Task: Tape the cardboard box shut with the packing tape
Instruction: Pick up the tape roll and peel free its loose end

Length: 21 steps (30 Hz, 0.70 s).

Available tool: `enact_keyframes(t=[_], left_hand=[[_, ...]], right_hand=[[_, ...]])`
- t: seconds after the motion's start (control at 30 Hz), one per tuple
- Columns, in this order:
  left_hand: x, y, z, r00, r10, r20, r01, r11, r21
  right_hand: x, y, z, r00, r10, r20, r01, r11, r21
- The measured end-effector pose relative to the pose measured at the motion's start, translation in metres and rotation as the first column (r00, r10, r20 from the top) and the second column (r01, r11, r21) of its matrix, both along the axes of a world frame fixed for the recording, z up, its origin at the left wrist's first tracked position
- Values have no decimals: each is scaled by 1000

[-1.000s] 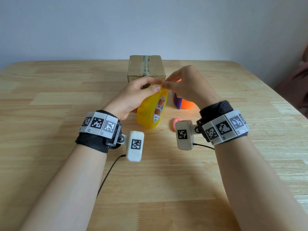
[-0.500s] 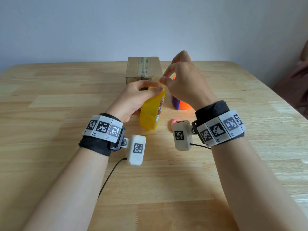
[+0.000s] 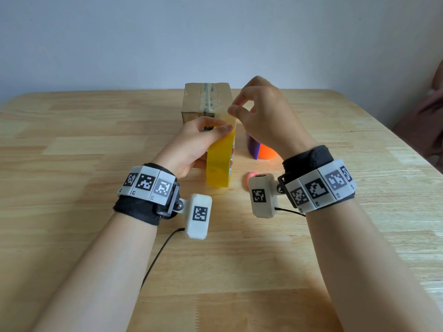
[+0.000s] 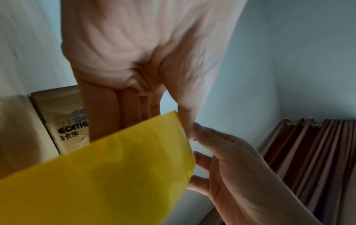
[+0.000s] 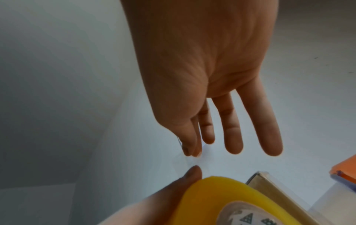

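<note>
Tape roll: the yellow packing tape [image 3: 219, 161] stands on edge in my left hand [image 3: 194, 144], lifted off the wooden table [image 3: 72, 212], between my two hands.
Tape end: a short, nearly clear strip [image 3: 229, 117] rises from the top of the roll to my right fingertips [image 3: 233, 111]; in the right wrist view it is only a faint sheen and hard to trace.
Left hand: clamped on the roll, thumb pressed on the top of its rim, fingers curled around its far side.
Right hand: my right hand [image 3: 266, 116] sits just above and to the right of the roll, thumb and forefinger pinched together on the strip, the other three fingers held out straight and loose.
Hands: close together, thumb tips near each other but apart.
Box: the cardboard box [image 3: 206, 101] stands just beyond both hands, flaps closed, a strip of clear tape along its top seam; neither hand touches it.
Right of the roll: a purple and orange object [image 3: 260, 149] lies under my right hand, a small pink thing [image 3: 250, 177] beside my right wrist.
</note>
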<state>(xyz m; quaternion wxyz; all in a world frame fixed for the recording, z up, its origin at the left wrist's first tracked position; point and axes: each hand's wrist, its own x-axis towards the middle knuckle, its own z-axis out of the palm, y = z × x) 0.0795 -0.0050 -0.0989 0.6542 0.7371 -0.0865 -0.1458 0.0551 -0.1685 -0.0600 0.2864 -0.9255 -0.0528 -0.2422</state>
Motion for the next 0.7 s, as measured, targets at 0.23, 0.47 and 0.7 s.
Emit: enact_keyframes(t=[0.23,0.47,0.7], left_hand=[[6,13,6,965,-36,261,-23,975,220],[18,25,-1,896,62,439,-80,997,23],[16,20,-3,877,103,470,-63,993,-100]], right_hand=[[-1,1,-1,994,62,-85,-53,994,99],[-5,1,1,987,131,-88,-124,989,82],[-6,0,2,987,127,-94,-117,987,108]])
